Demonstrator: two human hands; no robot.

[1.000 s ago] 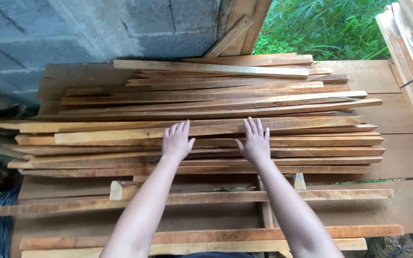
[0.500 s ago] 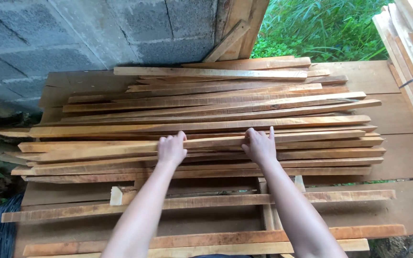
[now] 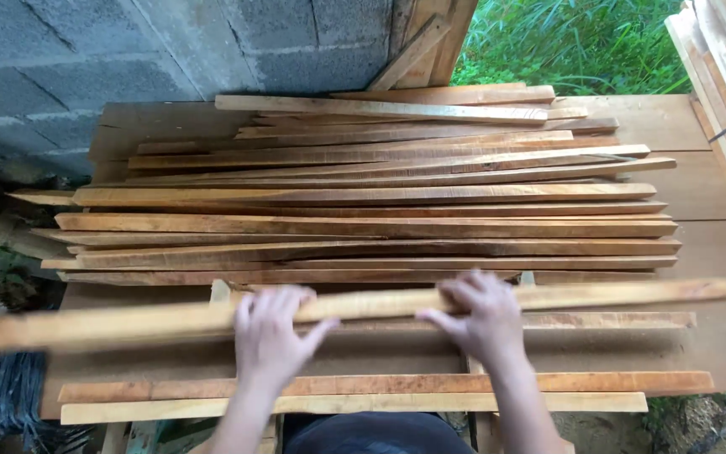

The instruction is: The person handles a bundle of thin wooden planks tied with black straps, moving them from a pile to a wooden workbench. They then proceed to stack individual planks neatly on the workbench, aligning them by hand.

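**Long slat held near its middle, both ends free**

You hold one long wooden slat (image 3: 363, 307) crosswise at the near edge of the tabletop (image 3: 699, 336). Your left hand (image 3: 272, 336) wraps it from above, fingers curled over the top. Your right hand (image 3: 481, 318) grips it further toward 3 o'clock, fingers closed on the strip. Both grips sit close to the middle.

Risks, as judged from here:
- The slat overhangs far toward 9 and 3 o'clock. With both hands this central, a small twist could swing an end wide. The 9 o'clock end is blurred, so what lies near it is unclear.
- The stack of slats (image 3: 371, 210) at 12 o'clock lies loose and uneven. A dragged end could catch and pull some off.
- Rough sawn edges could splinter bare fingers if the strip slides through your grip.
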